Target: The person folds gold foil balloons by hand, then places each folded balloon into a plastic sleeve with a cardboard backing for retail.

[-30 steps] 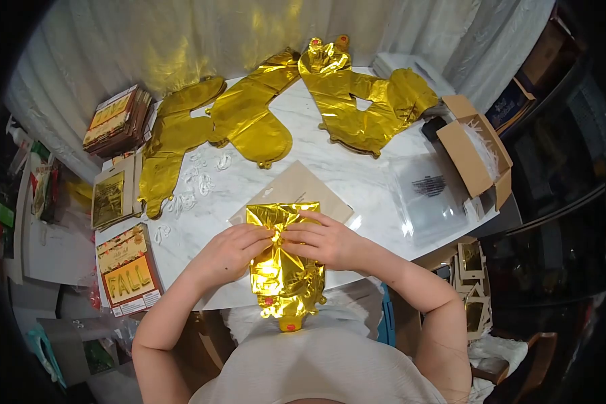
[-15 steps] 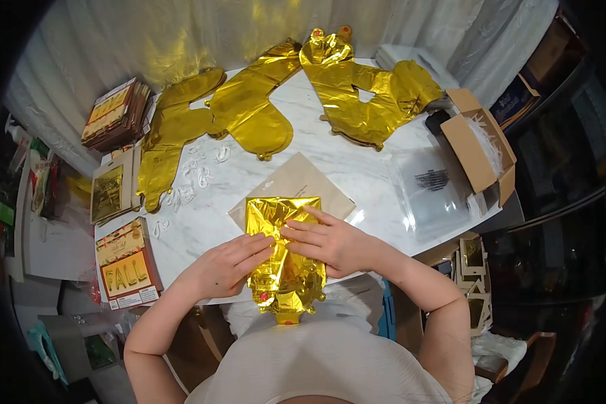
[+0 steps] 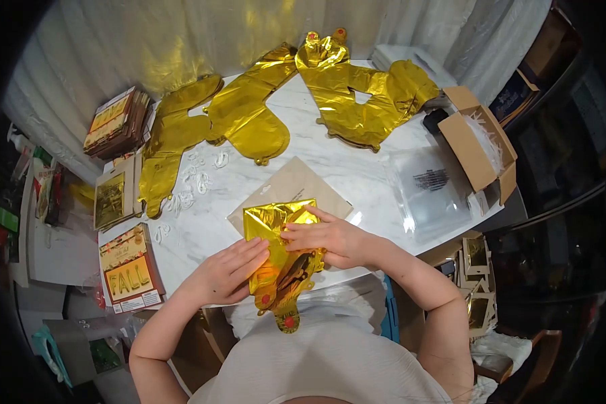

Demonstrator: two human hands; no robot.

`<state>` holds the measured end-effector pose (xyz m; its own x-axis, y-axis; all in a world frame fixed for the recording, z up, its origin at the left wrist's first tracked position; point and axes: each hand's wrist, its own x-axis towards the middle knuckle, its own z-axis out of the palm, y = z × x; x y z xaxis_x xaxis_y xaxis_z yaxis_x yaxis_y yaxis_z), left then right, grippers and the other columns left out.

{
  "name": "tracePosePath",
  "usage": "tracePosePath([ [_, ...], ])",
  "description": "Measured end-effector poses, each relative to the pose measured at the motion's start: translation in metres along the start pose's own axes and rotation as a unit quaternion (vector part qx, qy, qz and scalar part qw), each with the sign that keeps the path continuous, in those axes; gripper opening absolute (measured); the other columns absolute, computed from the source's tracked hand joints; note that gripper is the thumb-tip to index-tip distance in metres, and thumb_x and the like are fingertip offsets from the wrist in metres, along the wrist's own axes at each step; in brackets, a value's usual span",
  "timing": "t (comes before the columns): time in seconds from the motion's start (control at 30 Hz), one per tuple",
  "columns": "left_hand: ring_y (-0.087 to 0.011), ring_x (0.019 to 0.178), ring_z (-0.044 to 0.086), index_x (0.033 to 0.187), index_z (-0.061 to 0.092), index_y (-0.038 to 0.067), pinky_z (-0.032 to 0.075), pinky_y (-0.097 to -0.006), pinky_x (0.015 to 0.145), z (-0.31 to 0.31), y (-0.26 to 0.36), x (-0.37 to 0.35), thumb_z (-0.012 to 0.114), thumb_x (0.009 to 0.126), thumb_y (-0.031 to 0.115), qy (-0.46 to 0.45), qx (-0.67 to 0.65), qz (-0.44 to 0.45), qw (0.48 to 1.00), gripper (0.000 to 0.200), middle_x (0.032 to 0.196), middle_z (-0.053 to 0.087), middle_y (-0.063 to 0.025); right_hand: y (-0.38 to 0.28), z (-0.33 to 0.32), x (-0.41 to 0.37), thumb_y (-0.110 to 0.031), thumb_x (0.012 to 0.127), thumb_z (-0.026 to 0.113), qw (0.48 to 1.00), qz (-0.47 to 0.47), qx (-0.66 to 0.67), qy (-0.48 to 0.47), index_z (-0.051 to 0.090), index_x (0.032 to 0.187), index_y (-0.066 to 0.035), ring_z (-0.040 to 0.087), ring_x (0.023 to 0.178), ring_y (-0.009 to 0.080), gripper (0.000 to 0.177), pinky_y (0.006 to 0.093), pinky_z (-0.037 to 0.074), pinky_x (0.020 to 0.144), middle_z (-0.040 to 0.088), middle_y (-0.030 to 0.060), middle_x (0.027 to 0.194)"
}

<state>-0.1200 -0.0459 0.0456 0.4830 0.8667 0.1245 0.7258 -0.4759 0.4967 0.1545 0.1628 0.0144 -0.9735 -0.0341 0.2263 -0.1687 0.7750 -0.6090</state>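
White surface (image 3: pixel 374 182), folded gold foil (image 3: pixel 266 219) at the near edge.
My left hand (image 3: pixel 230 268) and right hand (image 3: pixel 340 242) lie open on the foil, pressing nothing shut. Its bottom bit has just turned crooked, so it looks less neat.

pale curtains (image 3: pixel 209 40) hang behind 1 white marbled table (image 3: pixel 363 176).

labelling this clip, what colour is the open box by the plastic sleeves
The box is plain brown cardboard, seen best in the head view.
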Motion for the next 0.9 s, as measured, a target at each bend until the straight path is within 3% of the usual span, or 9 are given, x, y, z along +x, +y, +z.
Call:
tracePosePath([
  [0.2,-0.0341,0.148,0.052,0.155,0.054,0.003,0.044,-0.051,0.123,0.02,-0.005,0.0,0.074,0.084,0.005,0.014,0.079,0.043,0.996,0.074,0.161,0.053,-0.0157,-0.005,0.004,-0.003,-0.002,0.086,0.06,0.999,-0.023,-0.029,-0.008,0.062,0.145,-0.011,0.045,0.155,0.0296,0.06,0.0608,0.016,0.134,0.054,0.0111,0.162],
  [0.27,-0.031,0.15,0.05,0.155,0.052,0.004,0.042,-0.0485,0.126,0.021,-0.006,-0.001,0.072,0.094,0.015,-0.032,0.108,0.037,0.993,0.066,0.162,0.051,-0.0143,-0.011,0.001,-0.004,-0.007,0.087,0.064,0.997,-0.037,-0.065,-0.016,0.062,0.144,-0.009,0.044,0.156,0.0315,0.057,0.0595,0.022,0.132,0.052,0.0136,0.164],
  [0.4,-0.031,0.151,0.049,0.156,0.052,0.004,0.04,-0.0485,0.127,0.019,-0.004,-0.001,0.071,0.093,0.015,-0.032,0.105,0.034,0.993,0.067,0.163,0.051,-0.0144,-0.028,0.005,-0.014,-0.013,0.088,0.069,0.991,-0.047,-0.123,0.021,0.063,0.142,-0.007,0.048,0.153,0.0317,0.054,0.057,0.03,0.13,0.055,0.0146,0.16],
  [0.47,-0.0314,0.153,0.048,0.157,0.051,0.004,0.039,-0.0485,0.128,0.016,-0.003,0.0,0.071,0.092,0.014,-0.042,0.091,0.029,0.994,0.069,0.163,0.05,-0.0146,-0.04,0.006,-0.022,-0.014,0.086,0.073,0.985,-0.062,-0.158,0.037,0.067,0.129,-0.004,0.059,0.139,0.031,0.044,0.0516,0.041,0.125,0.064,0.0165,0.143],
  [0.57,-0.0325,0.153,0.046,0.158,0.049,0.003,0.037,-0.0485,0.129,0.013,0.0,0.002,0.072,0.089,0.014,-0.041,0.06,0.023,0.997,0.073,0.166,0.047,-0.0151,-0.049,0.02,-0.039,-0.014,0.085,0.073,0.979,-0.061,-0.17,0.09,0.069,0.124,-0.004,0.065,0.127,0.0285,0.041,0.0472,0.05,0.117,0.068,0.0128,0.132],
  [0.67,-0.0361,0.155,0.043,0.157,0.051,0.002,0.037,-0.053,0.128,0.015,-0.001,0.001,0.073,0.083,0.016,-0.051,0.041,0.022,0.998,0.079,0.167,0.043,-0.0201,-0.057,0.029,-0.043,-0.013,0.084,0.073,0.977,-0.03,-0.171,0.126,0.071,0.12,-0.004,0.067,0.122,0.0279,0.037,0.0454,0.054,0.113,0.07,0.0114,0.126],
  [0.7,-0.0361,0.155,0.043,0.157,0.051,0.002,0.037,-0.053,0.128,0.014,0.001,0.002,0.073,0.083,0.016,-0.053,0.041,0.023,0.997,0.079,0.167,0.043,-0.0201,-0.056,0.031,-0.046,-0.015,0.087,0.071,0.983,-0.011,-0.144,0.113,0.073,0.128,-0.006,0.067,0.126,0.0282,0.042,0.0471,0.051,0.116,0.07,0.0107,0.134],
  [0.77,-0.0354,0.148,0.051,0.155,0.054,0.005,0.043,-0.0505,0.124,0.009,0.008,0.004,0.078,0.084,0.015,-0.036,0.075,0.029,0.996,0.076,0.16,0.049,-0.016,-0.056,0.033,-0.046,-0.015,0.086,0.072,0.984,-0.002,-0.132,0.122,0.073,0.128,-0.005,0.067,0.126,0.0284,0.043,0.0472,0.052,0.116,0.07,0.011,0.133],
  [0.9,-0.0373,0.142,0.056,0.151,0.059,0.006,0.049,-0.0512,0.118,0.018,0.01,-0.007,0.081,0.079,0.012,0.033,0.065,0.068,0.995,0.075,0.153,0.054,-0.0161,-0.06,0.032,-0.044,-0.012,0.084,0.073,0.985,0.014,-0.112,0.131,0.073,0.126,-0.005,0.068,0.124,0.0287,0.043,0.0479,0.052,0.115,0.07,0.0119,0.132],
])
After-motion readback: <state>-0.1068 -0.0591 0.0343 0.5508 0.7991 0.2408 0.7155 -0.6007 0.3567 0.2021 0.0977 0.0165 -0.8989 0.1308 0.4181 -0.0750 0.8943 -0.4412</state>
